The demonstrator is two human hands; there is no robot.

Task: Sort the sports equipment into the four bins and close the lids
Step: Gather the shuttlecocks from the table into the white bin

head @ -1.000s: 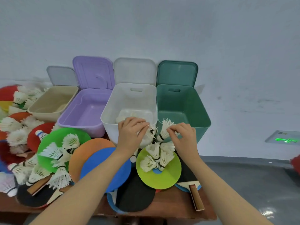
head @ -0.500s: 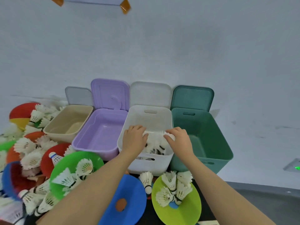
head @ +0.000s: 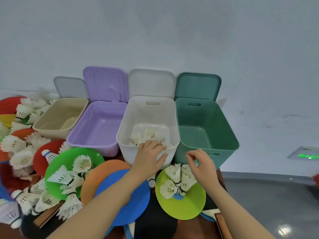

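Shuttlecocks (head: 150, 136) now lie in the white bin (head: 133, 123), dropped half a second ago. I see my left hand (head: 149, 156) resting open on its rim, right hand (head: 201, 161) loose and empty; more wait on the desk (head: 195, 226).

green bin (head: 207, 131) open above — shuttlecocks (head: 176, 181) crowd its front

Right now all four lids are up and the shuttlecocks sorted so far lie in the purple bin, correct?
Not quite. The head view shows all four lids up, but the sorted shuttlecocks lie in the white bin; the purple bin holds none.
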